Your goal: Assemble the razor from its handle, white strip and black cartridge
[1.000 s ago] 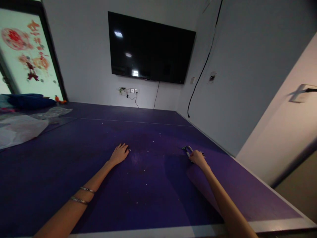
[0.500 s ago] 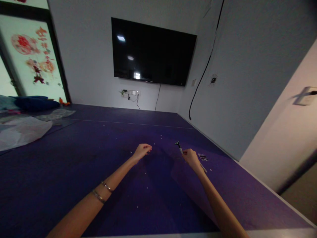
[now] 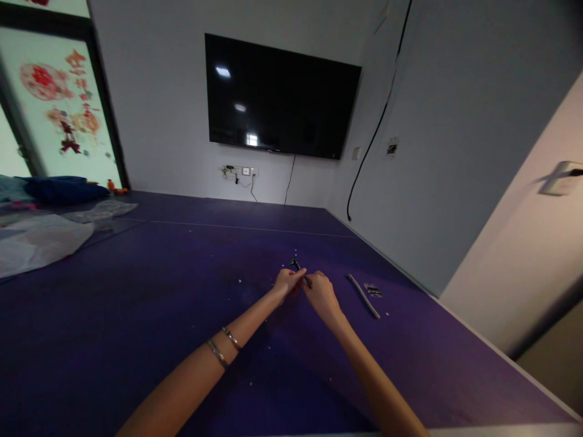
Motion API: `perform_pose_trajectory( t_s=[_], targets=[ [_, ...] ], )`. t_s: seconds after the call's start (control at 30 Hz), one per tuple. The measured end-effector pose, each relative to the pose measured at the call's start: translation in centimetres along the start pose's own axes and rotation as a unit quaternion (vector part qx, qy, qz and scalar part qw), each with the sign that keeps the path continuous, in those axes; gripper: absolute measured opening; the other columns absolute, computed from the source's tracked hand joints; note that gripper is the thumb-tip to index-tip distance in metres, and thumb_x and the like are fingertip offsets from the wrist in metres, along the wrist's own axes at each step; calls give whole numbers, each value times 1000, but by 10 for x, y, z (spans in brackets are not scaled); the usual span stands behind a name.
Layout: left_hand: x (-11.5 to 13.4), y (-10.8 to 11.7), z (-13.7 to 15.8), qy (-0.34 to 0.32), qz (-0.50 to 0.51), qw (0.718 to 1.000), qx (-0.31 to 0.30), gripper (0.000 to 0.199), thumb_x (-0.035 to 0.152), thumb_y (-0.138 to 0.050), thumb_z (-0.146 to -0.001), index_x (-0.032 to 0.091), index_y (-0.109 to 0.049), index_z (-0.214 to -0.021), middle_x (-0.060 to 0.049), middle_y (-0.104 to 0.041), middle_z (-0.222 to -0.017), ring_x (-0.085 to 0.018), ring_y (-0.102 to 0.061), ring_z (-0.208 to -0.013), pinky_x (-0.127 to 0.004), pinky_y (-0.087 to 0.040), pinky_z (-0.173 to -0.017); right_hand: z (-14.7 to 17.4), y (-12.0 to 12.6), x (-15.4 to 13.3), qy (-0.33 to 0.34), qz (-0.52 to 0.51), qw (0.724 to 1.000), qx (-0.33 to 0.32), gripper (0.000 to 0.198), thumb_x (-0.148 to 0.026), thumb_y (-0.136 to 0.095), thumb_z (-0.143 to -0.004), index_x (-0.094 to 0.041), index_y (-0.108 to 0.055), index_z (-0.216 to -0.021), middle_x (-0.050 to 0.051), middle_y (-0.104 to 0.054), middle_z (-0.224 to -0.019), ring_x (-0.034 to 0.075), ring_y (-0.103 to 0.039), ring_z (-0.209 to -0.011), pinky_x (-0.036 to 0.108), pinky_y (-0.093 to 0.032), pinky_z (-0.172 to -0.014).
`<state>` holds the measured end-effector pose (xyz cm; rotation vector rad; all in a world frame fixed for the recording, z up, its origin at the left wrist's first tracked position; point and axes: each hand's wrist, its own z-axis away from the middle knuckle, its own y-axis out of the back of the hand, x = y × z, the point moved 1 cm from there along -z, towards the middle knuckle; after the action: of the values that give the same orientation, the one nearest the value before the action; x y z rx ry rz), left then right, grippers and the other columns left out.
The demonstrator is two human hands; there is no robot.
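A small razor (image 3: 294, 264) with a dark T-shaped head is held between my hands, head pointing away and to the left. My left hand (image 3: 285, 283) pinches its handle just below the head. Close beside it, the fingers of my right hand (image 3: 321, 292) are closed on the lower handle, most of which they hide. To the right, a slim grey curved strip (image 3: 363, 296) lies on the purple surface (image 3: 191, 315). Next to that strip is a small clear packet (image 3: 373, 290) with dark pieces in it.
Tiny white bits are scattered over the purple surface. Crumpled clear plastic (image 3: 43, 243) and a dark blue cloth bundle (image 3: 68, 189) lie at the far left. A black cable (image 3: 376, 130) hangs down the right wall, and a television (image 3: 282, 97) is mounted ahead.
My right hand has moved left with the razor, uncovering the grey strip. My left hand has come right and now grips the razor's handle too.
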<state>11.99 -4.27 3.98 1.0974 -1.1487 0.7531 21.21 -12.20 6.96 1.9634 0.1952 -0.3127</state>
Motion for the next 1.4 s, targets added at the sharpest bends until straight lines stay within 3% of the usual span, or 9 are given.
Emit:
perform_pose_trajectory(
  t_s=[0.33,0.5,0.8,1.0,1.2,1.4],
  targets=[
    [-2,17,-3,-12,-104,994,-39,42,37,-43,-84,13,-52,-51,3,-44,-41,-7,-39,-35,-20,-30,-38,5,-7,-12,30,-8,999,-35,21,-18,-48,-81,-15,-68,-89,9,-61,-86,15,-60,-75,21,-40,-67],
    [-5,47,-11,13,-170,981,-89,34,32,-46,-81,12,-56,-56,0,-51,-48,-8,-43,-37,-20,-33,-39,9,-10,0,54,-92,994,-38,20,-22,-55,-76,-15,-70,-88,8,-65,-83,16,-61,-74,22,-43,-66],
    [-16,99,-30,61,-321,942,-74,31,28,-45,-78,11,-56,-53,0,-45,-42,-10,-43,-38,-23,-38,-44,29,1,39,29,-164,985,-39,29,-24,-49,-75,-12,-71,-90,10,-69,-82,19,-63,-71,26,-47,-66],
    [-24,105,-39,62,-379,918,-99,27,25,-52,-70,13,-56,-45,0,-42,-37,-12,-45,-38,-26,-40,-48,37,2,57,41,-142,988,-44,31,-24,-45,-76,-13,-71,-86,10,-68,-78,19,-62,-68,28,-46,-66],
    [-33,104,-49,40,-393,912,-110,23,23,-51,-65,15,-59,-45,-1,-42,-34,-14,-47,-42,-25,-41,-50,39,6,67,36,-129,990,-47,31,-25,-44,-76,-15,-71,-84,9,-68,-78,20,-62,-69,28,-46,-66],
    [-39,102,-55,30,-399,909,-114,27,22,-53,-64,16,-51,-38,-1,-43,-34,-13,-46,-39,-26,-40,-48,38,6,74,21,-117,992,-52,31,-24,-44,-75,-14,-71,-84,9,-69,-80,21,-63,-72,28,-45,-69]
  ],
)
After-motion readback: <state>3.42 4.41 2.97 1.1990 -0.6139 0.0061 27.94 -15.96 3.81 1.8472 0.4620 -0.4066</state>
